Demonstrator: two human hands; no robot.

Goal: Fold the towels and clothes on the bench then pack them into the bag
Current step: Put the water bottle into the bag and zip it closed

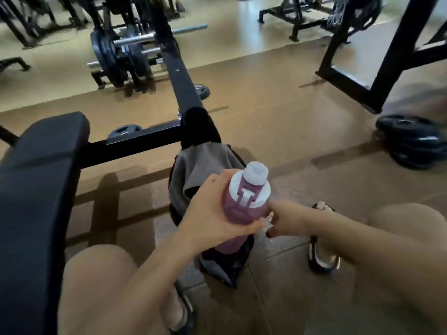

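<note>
Left hand [212, 209] grips purple bottle [244, 201], white cap tilted away. Right hand [287, 220] just beside bottle's base, fingers curled, pinching something unclear. Dark bag [232, 267] directly beneath both hands, grey towel [200, 163] bunched inside, beyond left hand.

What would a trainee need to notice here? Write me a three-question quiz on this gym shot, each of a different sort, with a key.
1. True or false: the left hand holds the purple bottle by its body.
2. Multiple choice: where is the grey towel? A) spread on the bench B) in the open top of the bag on the floor C) hung on the weight rack
3. Fill in: the bottle's cap is ____ in colour.

Key
1. True: its fingers wrap the body below the cap.
2. B. The right hand is at the bag's side, just beside the bottle; what it holds cannot be told.
3. White.
</note>
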